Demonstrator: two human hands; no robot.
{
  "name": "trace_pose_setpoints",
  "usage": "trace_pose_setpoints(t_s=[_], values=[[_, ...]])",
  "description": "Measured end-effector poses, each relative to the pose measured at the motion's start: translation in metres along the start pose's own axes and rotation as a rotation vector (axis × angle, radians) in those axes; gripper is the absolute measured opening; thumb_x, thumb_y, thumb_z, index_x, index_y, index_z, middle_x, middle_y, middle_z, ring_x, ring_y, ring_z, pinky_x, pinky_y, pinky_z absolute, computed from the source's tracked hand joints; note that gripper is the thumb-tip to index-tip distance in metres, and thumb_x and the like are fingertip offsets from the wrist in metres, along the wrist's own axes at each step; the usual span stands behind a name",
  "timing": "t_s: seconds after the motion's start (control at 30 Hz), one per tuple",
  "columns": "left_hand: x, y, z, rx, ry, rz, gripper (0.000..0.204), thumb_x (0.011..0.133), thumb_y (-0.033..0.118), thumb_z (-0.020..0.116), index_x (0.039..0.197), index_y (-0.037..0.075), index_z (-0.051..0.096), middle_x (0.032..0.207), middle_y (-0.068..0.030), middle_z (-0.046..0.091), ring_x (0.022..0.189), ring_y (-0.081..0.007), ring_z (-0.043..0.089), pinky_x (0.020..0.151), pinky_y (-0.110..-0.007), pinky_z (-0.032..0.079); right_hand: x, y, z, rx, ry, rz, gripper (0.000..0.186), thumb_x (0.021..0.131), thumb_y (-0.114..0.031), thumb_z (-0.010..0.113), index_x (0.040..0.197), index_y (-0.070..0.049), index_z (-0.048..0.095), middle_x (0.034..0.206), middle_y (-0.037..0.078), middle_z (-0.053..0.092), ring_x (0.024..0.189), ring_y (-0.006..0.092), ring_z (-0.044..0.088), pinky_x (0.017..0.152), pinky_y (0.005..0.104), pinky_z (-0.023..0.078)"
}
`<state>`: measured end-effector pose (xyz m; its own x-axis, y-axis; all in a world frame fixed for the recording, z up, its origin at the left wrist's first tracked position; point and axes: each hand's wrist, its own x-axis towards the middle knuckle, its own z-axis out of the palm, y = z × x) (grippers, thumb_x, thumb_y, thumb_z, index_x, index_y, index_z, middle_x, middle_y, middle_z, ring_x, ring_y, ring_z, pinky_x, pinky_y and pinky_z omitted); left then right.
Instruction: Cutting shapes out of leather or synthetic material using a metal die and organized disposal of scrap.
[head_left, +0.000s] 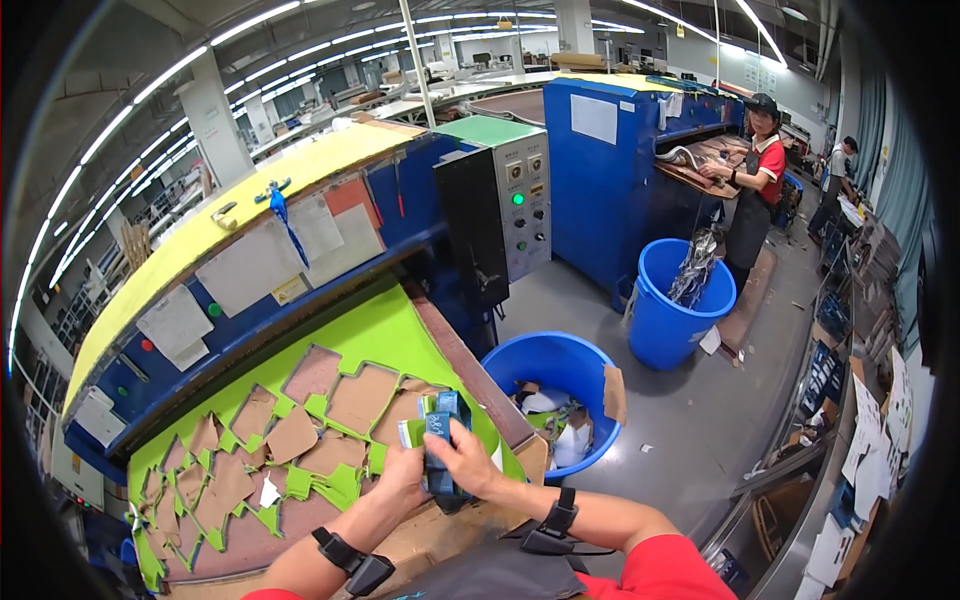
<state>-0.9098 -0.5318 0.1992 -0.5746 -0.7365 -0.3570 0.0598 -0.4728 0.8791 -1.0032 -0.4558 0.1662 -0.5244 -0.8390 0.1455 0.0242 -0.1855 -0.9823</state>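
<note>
My left hand (402, 474) and my right hand (470, 460) come together over the front right part of the press bed. Between them is a small blue block-like tool (439, 425) with pale marks on its face. Both hands are closed on it, the right thumb lying across its front. A light green and white edge shows at the tool's left side; what it belongs to I cannot make out. Bright green sheet material (375, 325), cut into a ragged net, covers the bed beyond and left of my hands. Brown cut pieces (292, 435) lie among its gaps.
A blue press with a yellow top (250, 165) spans the left, its control box (522, 205) showing a lit green button. Right of the bed stands a blue scrap bin (600, 375); farther off is another blue bin (655, 310). A co-worker (765, 170) stands at a second press (600, 170).
</note>
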Motion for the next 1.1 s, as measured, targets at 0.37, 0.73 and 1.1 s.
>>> trace_pose_setpoints(t_s=[0.37, 0.73, 1.1], values=[[0.007, -0.023, -0.045, -0.145, 0.261, -0.305, 0.03, 0.106, 0.015, 0.037, 0.111, 0.003, 0.064, 0.102, -0.0145, 0.07, 0.089, -0.0291, 0.07, 0.075, -0.047, 0.061, -0.004, -0.004, 0.017, -0.252, -0.138, -0.231, 0.028, 0.102, -0.026, 0.053, 0.093, 0.0, 0.053, 0.078, 0.028, 0.062, 0.074, 0.0478, 0.061, 0.064, 0.0547, 0.045], [0.002, -0.014, -0.08, -0.403, 0.166, -0.129, 0.025, 0.107, 0.02, 0.044, 0.107, 0.006, 0.064, 0.098, -0.0105, 0.07, 0.087, -0.0255, 0.07, 0.076, -0.043, 0.061, 0.004, -0.023, 0.054, -0.331, -0.15, -0.509, 0.026, 0.103, -0.022, 0.053, 0.091, 0.001, 0.049, 0.076, 0.027, 0.06, 0.068, 0.0468, 0.06, 0.06, 0.0542, 0.046], [0.045, 0.031, -0.057, -0.079, 0.177, 0.131, 0.031, 0.104, 0.037, 0.058, 0.103, 0.007, 0.064, 0.084, -0.0037, 0.066, 0.072, -0.0157, 0.063, 0.058, -0.036, 0.053, 0.034, -0.027, 0.068, -0.271, 0.012, -0.52, 0.029, 0.105, -0.024, 0.051, 0.091, 0.001, 0.049, 0.076, 0.028, 0.059, 0.071, 0.0497, 0.058, 0.06, 0.0545, 0.045]])
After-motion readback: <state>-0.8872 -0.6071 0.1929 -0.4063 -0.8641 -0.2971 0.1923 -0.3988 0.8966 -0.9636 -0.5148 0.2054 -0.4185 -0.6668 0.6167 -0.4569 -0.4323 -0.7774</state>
